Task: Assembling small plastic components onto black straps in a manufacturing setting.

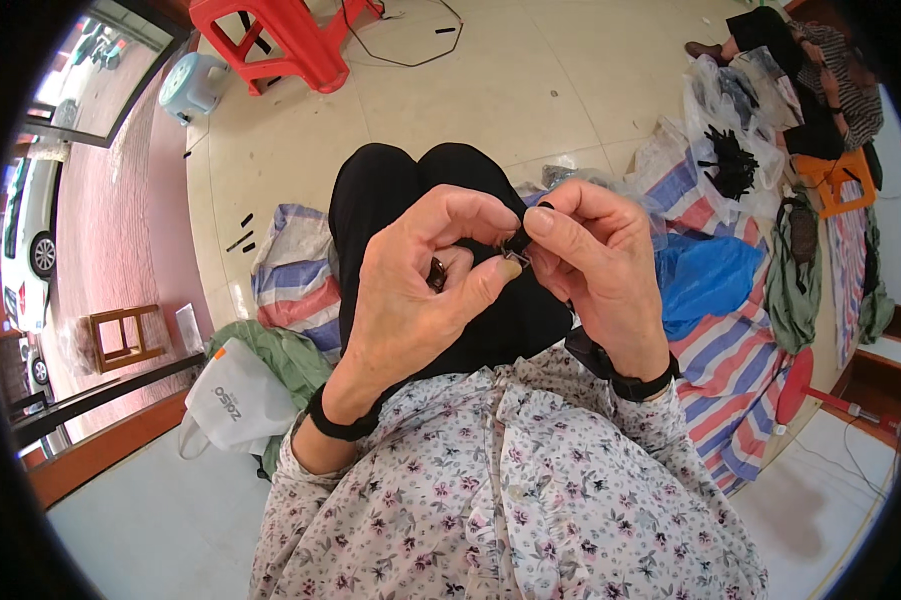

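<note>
Above my lap, my left hand [405, 280] and my right hand [605, 265] meet at a small black strap-like piece [517, 241] with a shiny metal bit on it. The left thumb and index finger pinch it from the left. My right thumb and fingertips grip its other end, where a black edge shows above the thumb. Its exact kind is too small to make out, and fingers cover much of it. A brown-and-gold ring-like thing [437, 274] shows among the curled left fingers.
Striped woven sheeting [735, 400] covers the floor at right, with a blue plastic bag [708, 280] and a clear bag of black pieces [728, 165]. A red stool [290, 40] stands ahead. Another person [820, 80] sits at far right; a white bag [238, 395] lies at left.
</note>
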A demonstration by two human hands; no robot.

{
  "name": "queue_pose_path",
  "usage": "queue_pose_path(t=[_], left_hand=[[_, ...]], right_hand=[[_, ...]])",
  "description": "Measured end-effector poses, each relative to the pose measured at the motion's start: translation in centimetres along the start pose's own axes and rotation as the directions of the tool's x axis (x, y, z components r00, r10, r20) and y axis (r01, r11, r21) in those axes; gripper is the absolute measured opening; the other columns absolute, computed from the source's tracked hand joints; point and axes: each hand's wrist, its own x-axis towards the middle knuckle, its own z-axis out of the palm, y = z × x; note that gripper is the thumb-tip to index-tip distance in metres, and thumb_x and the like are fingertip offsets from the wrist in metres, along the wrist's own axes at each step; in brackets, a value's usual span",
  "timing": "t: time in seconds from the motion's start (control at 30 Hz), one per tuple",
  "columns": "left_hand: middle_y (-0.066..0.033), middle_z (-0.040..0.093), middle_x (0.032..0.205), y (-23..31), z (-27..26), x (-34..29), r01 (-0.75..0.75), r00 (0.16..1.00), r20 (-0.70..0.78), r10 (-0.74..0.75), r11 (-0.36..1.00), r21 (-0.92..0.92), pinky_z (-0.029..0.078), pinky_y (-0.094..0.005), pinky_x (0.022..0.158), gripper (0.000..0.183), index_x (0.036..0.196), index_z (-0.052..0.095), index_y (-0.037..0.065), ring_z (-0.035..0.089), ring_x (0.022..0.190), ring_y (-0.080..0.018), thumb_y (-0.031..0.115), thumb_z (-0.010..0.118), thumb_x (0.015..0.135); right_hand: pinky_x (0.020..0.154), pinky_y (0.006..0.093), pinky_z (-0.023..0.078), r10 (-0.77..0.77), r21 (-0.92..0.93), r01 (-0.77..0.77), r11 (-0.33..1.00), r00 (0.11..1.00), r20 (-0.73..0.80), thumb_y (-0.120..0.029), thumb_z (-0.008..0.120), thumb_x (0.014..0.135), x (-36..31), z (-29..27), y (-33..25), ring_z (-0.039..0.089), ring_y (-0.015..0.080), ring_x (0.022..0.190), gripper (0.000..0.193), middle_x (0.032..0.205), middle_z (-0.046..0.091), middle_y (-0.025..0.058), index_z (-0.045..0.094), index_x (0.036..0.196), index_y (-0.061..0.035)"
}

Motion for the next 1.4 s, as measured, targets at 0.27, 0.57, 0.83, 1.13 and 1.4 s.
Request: queue_pose_path(t=[0.27, 0.57, 0.83, 1.13, 1.4], left_hand=[[-0.0007, 0.06, 0.093, -0.4, 0.9, 0.2, -0.081, 0.991, -0.104, 0.087, 0.995, 0.061, 0.024, -0.0164, 0.046, 0.022, 0.097, 0.058, 0.0, 0.031, 0.051, 0.0028, -0.003, 0.069, 0.078], [-0.0014, 0.06, 0.094, -1.3, 0.5, 0.2, -0.129, 0.987, -0.102, 0.122, 0.989, -0.074, 0.029, -0.0157, 0.047, 0.02, 0.094, 0.059, -0.001, 0.037, 0.054, 0.0029, -0.009, 0.068, 0.077], [-0.0062, 0.058, 0.099, -1.8, 0.2, -0.1, -0.077, 0.996, 0.014, 0.085, 0.953, -0.292, 0.041, -0.0156, 0.056, 0.018, 0.095, 0.056, -0.001, 0.051, 0.069, -0.0009, -0.005, 0.067, 0.082], [-0.0049, 0.055, 0.095, -1.7, -0.1, -0.5, -0.118, 0.99, 0.047, 0.135, 0.96, -0.252, 0.039, -0.0168, 0.061, 0.021, 0.095, 0.055, -0.001, 0.047, 0.072, -0.0024, -0.009, 0.065, 0.078], [-0.0048, 0.054, 0.094, -2.3, 0.2, -0.9, -0.103, 0.992, 0.032, 0.122, 0.93, -0.353, 0.039, -0.0167, 0.062, 0.021, 0.096, 0.055, 0.0, 0.048, 0.074, -0.0029, -0.007, 0.067, 0.08]], right_hand=[[0.042, 0.0179, 0.031, 0.034, 0.019, -0.034, 0.999, 0.999, -0.021, -0.012, 0.068, 0.088, 0.2, -0.3, 0.3, 0.044, 0.0021, 0.048, 0.015, 0.062, 0.057, -0.0014, 0.062, 0.079, -0.0028], [0.041, 0.018, 0.03, 0.016, 0.043, -0.016, 0.999, 1.0, -0.003, -0.012, 0.069, 0.087, 0.0, 0.1, 0.1, 0.044, 0.0026, 0.047, 0.015, 0.063, 0.057, -0.0009, 0.062, 0.078, -0.0024], [0.041, 0.0178, 0.03, 0.052, 0.109, -0.053, 0.993, 0.998, 0.019, -0.013, 0.068, 0.088, -0.3, -0.1, 0.4, 0.045, 0.0025, 0.048, 0.015, 0.063, 0.057, -0.0009, 0.063, 0.078, -0.0034], [0.041, 0.017, 0.03, 0.059, 0.158, -0.059, 0.986, 0.998, 0.004, -0.014, 0.068, 0.089, -0.8, 0.5, 0.7, 0.046, 0.0022, 0.049, 0.016, 0.064, 0.057, -0.0006, 0.063, 0.079, -0.0038], [0.041, 0.0173, 0.03, 0.067, 0.212, -0.071, 0.975, 0.997, 0.03, -0.013, 0.067, 0.089, -0.9, 0.4, 1.2, 0.046, 0.0024, 0.05, 0.015, 0.065, 0.058, -0.0001, 0.063, 0.08, -0.0033]])
